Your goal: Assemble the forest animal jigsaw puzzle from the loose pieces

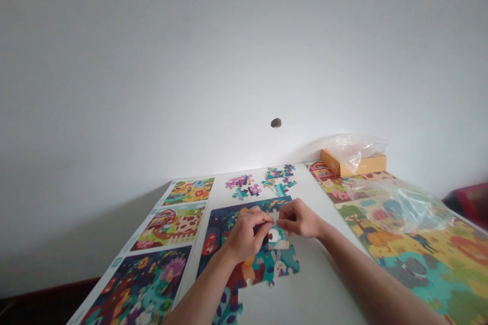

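A partly assembled jigsaw puzzle [259,266] of a dark forest scene lies on the white table, with a white rabbit near its right edge. My left hand [246,233] is over its upper middle, thumb and forefinger pinched together. Close to its right, my right hand [301,219] is also closed in a pinch, above the puzzle's right edge. The fingertips of both hands nearly meet; whatever they hold is too small or hidden to make out. Beneath the hands, part of the puzzle is covered.
Loose purple pieces [239,181] and teal pieces [280,188] lie beyond the puzzle. A picture sheet [162,228] is on the left. On the right are a finished-looking animal puzzle [385,244], clear plastic bag [407,208] and yellow box [364,165]. A white wall [229,61] stands behind.
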Demonstrator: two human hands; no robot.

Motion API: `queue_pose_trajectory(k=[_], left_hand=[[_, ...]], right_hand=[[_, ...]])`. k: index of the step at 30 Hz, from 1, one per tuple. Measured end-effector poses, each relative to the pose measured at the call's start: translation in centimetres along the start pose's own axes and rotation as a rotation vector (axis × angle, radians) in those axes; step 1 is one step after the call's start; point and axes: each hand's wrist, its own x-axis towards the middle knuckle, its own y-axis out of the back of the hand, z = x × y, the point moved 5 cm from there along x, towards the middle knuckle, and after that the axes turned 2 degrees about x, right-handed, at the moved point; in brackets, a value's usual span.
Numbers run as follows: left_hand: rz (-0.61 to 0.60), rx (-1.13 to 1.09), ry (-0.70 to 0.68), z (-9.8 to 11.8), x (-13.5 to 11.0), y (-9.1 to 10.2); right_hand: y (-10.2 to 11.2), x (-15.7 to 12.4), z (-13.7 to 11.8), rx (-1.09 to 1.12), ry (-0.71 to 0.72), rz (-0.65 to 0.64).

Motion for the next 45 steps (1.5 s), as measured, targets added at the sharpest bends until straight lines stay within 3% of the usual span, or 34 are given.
queue_pose_trajectory(k=[8, 23, 40, 45], left_hand=[[-0.066, 0.045, -0.043, 0.5, -0.1, -0.1], [-0.094, 0.035, -0.041, 0.6, -0.1, -0.3], [-0.107, 0.029, -0.051, 0.8, -0.2, -0.5], [-0.120, 0.033, -0.039, 1.0, -0.1, -0.4]], right_hand=[[-1.1, -1.4, -0.5, 0.036, -0.180, -0.433], [-2.2, -2.7, -0.6, -0.112, -0.355, -0.688], [-2.8, -2.9, -0.3, -0.196, -0.369, -0.723], [-2.1, -2.7, -0.7, -0.135, -0.336, -0.661]])
